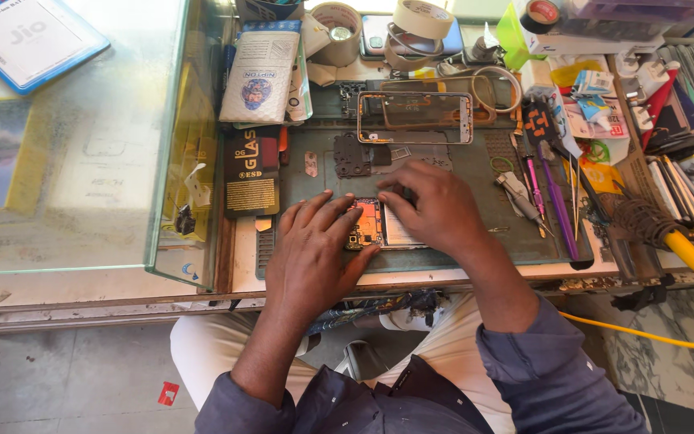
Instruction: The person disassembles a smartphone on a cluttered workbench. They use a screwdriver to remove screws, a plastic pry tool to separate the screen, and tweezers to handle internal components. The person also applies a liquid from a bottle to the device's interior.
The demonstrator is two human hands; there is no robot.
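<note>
An opened phone [373, 226] with its circuit board and battery bared lies on a grey-green work mat [475, 233]. My left hand [312, 249] rests flat on the phone's left end, fingers spread over it. My right hand [430, 206] covers the right part, fingertips pressing at its top edge near the board. A bare phone frame [415, 118] and a dark inner cover plate [352, 154] lie on the mat just beyond the hands.
Screwdrivers, tweezers and a purple pry tool [556, 197] lie right of the mat. Tape rolls [337, 30] and packets [260, 76] crowd the back. A glass counter case [74, 137] stands left. A yellow cable [688, 253] runs off the right edge.
</note>
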